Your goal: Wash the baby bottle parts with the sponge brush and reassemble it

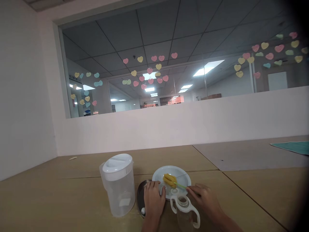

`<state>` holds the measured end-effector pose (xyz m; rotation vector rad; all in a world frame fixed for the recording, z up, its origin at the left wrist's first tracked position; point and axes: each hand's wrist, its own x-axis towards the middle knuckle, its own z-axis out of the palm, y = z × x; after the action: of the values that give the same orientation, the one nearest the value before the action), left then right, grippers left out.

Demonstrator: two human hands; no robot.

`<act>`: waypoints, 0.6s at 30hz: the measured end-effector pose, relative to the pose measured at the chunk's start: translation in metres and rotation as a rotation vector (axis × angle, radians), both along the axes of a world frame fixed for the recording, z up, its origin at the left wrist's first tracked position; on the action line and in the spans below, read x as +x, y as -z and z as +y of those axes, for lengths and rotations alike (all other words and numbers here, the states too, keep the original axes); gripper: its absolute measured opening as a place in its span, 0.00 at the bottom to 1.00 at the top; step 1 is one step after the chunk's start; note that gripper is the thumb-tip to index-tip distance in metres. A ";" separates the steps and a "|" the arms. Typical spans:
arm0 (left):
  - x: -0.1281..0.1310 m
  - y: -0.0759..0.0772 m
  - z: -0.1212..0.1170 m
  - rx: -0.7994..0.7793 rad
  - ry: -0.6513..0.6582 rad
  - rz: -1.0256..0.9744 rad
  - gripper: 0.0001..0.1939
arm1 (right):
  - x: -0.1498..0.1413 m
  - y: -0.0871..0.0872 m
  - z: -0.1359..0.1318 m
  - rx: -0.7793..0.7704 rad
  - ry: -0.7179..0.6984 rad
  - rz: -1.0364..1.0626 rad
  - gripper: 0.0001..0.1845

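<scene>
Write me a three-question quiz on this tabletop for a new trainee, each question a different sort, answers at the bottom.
1. True or false: the right hand holds the green stick that has a yellow head.

2. Multiple choice: what stands on the table just left of the dark tray?
A) a teal cloth
B) a lidded pitcher
C) a stack of bowls

3. Fill in the blank: the clear bottle, nearer the person than the white plate, has two white ____, one on each side of its open mouth.

Key: 1 true; 2 B; 3 handles.
</scene>
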<state>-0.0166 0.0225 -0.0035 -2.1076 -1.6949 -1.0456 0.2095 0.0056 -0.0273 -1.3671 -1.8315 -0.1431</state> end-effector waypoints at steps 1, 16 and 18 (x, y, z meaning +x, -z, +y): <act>0.003 0.002 0.000 -0.006 0.002 -0.022 0.14 | 0.000 0.000 0.000 0.007 0.008 0.029 0.26; 0.012 0.010 0.003 -0.118 0.020 -0.257 0.23 | 0.002 -0.009 -0.007 0.007 0.005 0.358 0.34; 0.013 0.011 0.004 -0.073 0.096 -0.250 0.24 | 0.001 -0.008 -0.008 0.004 0.012 0.342 0.35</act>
<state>-0.0040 0.0261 -0.0149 -2.1999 -1.7806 -1.3452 0.2106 -0.0024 -0.0195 -1.3093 -1.5361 0.0775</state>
